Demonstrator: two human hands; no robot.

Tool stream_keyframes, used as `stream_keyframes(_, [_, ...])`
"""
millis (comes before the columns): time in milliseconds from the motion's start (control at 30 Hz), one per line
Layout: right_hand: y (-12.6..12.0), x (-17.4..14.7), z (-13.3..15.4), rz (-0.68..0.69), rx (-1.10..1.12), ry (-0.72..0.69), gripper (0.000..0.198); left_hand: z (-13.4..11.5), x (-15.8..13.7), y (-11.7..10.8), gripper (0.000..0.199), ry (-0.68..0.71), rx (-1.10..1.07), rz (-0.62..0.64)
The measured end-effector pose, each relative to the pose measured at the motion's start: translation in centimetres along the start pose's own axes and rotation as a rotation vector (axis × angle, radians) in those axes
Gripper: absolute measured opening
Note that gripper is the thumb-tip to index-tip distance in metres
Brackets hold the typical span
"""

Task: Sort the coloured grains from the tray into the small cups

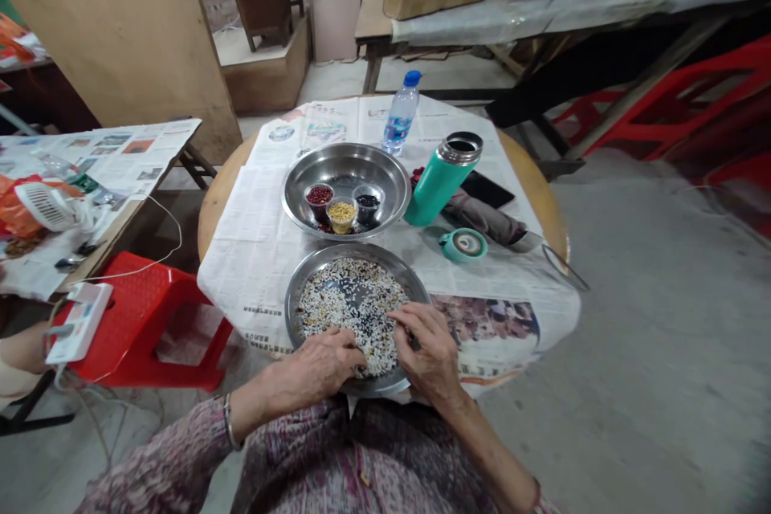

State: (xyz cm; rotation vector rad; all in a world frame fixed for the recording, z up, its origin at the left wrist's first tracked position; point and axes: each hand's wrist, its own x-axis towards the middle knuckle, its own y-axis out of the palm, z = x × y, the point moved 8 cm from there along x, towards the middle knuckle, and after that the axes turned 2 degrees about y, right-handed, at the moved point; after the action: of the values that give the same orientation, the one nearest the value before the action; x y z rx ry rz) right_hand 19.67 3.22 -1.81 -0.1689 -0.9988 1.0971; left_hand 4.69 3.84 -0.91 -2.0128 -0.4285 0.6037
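Note:
A round metal tray (291, 301) sits at the near edge of the table, spread with white rice-like grains (337, 309) mixed with yellow and dark bits. My left hand (328, 361) rests over the tray's near left part, its fingers curled down at the grains and their tips hidden. Over the right part, my right hand (426, 344) has its fingers bent together near the grains; what they pinch, if anything, is too small to tell. Behind the tray, a metal basin (295, 169) holds small cups of red beans (319, 194), yellow beans (341, 211) and black beans (367, 201).
Newspaper (241, 257) covers the round table. A green thermos (439, 185) without its lid, its green cap (463, 244), a water bottle (401, 114), a phone (491, 189) and a dark pouch (487, 218) stand or lie behind. At left, a red stool (144, 337) carries a power strip (79, 325).

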Motion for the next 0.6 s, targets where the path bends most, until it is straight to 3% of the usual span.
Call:
stream_keyframes(133, [0.1, 0.0, -0.4, -0.005, 0.02, 0.026, 0.022, 0.5, 2.0, -0.1, 0.022, -0.01, 0.044, -0.053])
stream_keyframes(333, [-1.2, 0.0, -0.9, -0.11, 0.084, 0.097, 0.018, 3.3, 3.5, -3.5, 0.022, -0.261, 0.066, -0.285])
stream_keyframes(367, [-1.3, 0.0, -1.0, -0.111, 0.093, 0.114, 0.019, 3.6, 3.7, -3.9, 0.026, -0.283, 0.065, -0.301])
stream_keyframes(467, [-1.0, 0.1, -1.3, -0.065, 0.128, 0.144, 0.02, 3.7, 4.9, -3.9, 0.07, -0.277, 0.069, -0.281])
stream_keyframes(500, [-0.9, 0.1, -1.4, -0.05, 0.14, 0.149, 0.02, 3.5, 5.5, -3.7, 0.073, -0.253, 0.066, -0.265])
stream_keyframes(600, [-0.6, 0.2, -1.7, -0.04, 0.155, 0.171, 0.019, 2.6, 7.6, -2.9, 0.036, -0.142, 0.02, -0.212])
